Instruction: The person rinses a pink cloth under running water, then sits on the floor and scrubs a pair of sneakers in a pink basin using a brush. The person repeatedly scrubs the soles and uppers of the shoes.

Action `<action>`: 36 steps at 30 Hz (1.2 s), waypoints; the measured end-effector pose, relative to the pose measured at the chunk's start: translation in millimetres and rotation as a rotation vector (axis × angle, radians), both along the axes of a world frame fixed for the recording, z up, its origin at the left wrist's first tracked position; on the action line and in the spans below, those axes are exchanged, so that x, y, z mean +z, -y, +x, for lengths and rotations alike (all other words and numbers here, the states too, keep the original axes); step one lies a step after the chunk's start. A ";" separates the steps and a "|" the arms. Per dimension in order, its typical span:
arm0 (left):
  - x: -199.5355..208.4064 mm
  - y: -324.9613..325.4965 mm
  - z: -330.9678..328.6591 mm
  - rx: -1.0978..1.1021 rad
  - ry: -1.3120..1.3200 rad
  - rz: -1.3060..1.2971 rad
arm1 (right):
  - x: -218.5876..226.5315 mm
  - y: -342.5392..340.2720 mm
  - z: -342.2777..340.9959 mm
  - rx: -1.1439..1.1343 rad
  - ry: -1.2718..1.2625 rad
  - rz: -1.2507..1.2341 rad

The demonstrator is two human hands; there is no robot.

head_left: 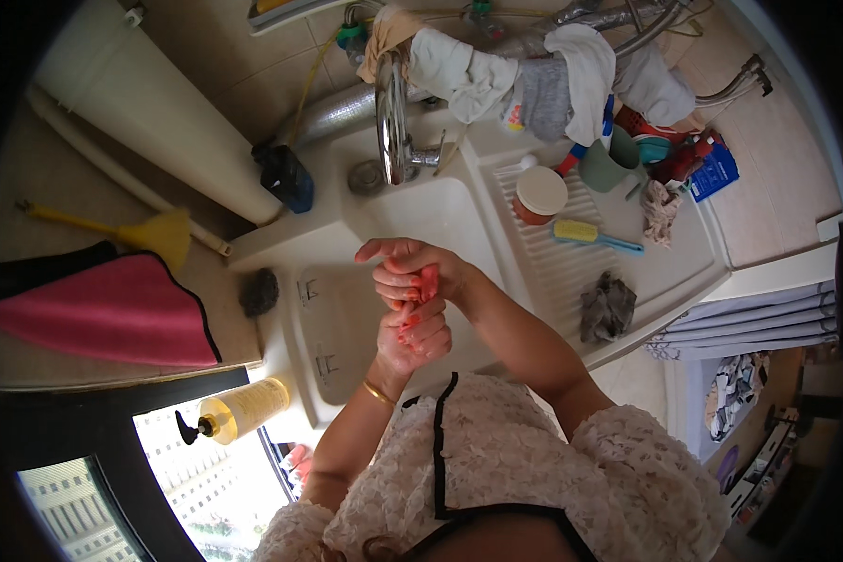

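My two hands meet over the white sink basin (342,332). My right hand (410,269) is closed, with its index finger stretched out to the left. A small, bright red, soft-looking thing (429,282) pokes out of its grip; most of it is hidden, so its kind is unclear. Just below, my left hand (412,337) is closed too, its fingers curled against the right hand with red showing between them. A gold bracelet (378,392) circles my left wrist. The chrome faucet (391,122) stands behind the basin, above my hands.
On the ribbed drainboard to the right lie a lidded tub (540,194), a blue-handled brush (597,235), a green cup (611,161) and a crumpled grey cloth (609,307). A yellow pump bottle (244,409), dark scrubber (259,292) and dark blue bottle (288,178) edge the left side.
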State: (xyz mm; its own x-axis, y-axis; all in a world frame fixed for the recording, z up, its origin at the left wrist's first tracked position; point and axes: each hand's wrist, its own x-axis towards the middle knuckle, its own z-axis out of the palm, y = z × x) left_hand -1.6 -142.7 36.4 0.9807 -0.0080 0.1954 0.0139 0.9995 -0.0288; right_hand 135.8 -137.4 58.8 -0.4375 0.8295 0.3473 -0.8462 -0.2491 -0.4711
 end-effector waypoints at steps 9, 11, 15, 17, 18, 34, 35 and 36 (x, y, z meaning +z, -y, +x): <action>21.1 -9.8 -6.3 0.090 -0.729 0.616 | 38.1 1.3 -15.7 -0.362 0.670 -0.451; 7.1 -8.0 -2.2 0.136 -0.867 0.766 | 22.7 -0.2 -20.4 -0.473 0.715 -0.481; -64.4 -10.7 2.3 0.384 -1.157 1.214 | -18.0 -5.3 -30.6 -0.626 0.870 -0.552; -95.5 -8.1 7.0 0.537 -1.244 1.466 | -41.5 -7.4 -32.1 -0.694 0.940 -0.635; -105.9 -5.6 9.9 0.615 -1.281 1.594 | -58.7 -9.3 -31.7 -0.726 0.960 -0.695; -138.8 -3.8 15.9 -0.072 -1.450 2.331 | -244.8 -14.9 -33.8 -1.145 1.494 -1.261; -143.1 -4.2 15.7 -0.021 -1.504 2.300 | -243.7 -17.0 -28.2 -0.994 1.250 -1.252; -148.2 -6.4 10.5 0.019 -1.568 2.261 | -227.8 -21.9 -25.9 -0.829 1.009 -1.227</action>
State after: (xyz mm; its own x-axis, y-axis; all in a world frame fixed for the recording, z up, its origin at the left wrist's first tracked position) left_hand 8.9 -136.4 -111.8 0.4047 0.8295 -0.3849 0.8969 -0.2782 0.3436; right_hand 109.9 -115.5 -169.0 0.5532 0.4730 -0.6858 -0.4511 -0.5220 -0.7239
